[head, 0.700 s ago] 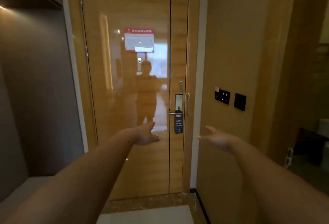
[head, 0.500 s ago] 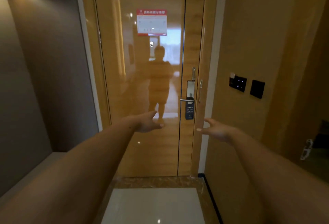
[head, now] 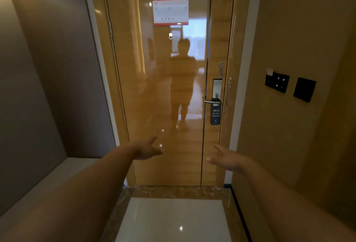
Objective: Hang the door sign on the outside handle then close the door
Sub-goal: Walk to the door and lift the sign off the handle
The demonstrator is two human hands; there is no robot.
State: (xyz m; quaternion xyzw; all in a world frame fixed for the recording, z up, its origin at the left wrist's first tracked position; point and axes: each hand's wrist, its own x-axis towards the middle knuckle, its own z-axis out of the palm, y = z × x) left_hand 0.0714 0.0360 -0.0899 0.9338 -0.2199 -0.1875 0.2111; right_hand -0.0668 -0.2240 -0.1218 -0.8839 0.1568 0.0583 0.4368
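Door sign [head: 215, 113]: it hangs on the inside handle [head: 212, 102] of the shut door [head: 163, 91], well apart from both your hands.
Left hand [head: 148, 149]: empty, fingers spread.
Right hand [head: 227, 158]: empty too, fingers apart, lower than the sign.
Snag risk: pull the sign straight down and its hook may catch on the lever or tear.
Door risk: it looks latched, so you must press the lever first; the chain [head: 228, 90] beside the frame could foul the swing.
Closing risk: shutting hard may shake the sign off the outside handle.
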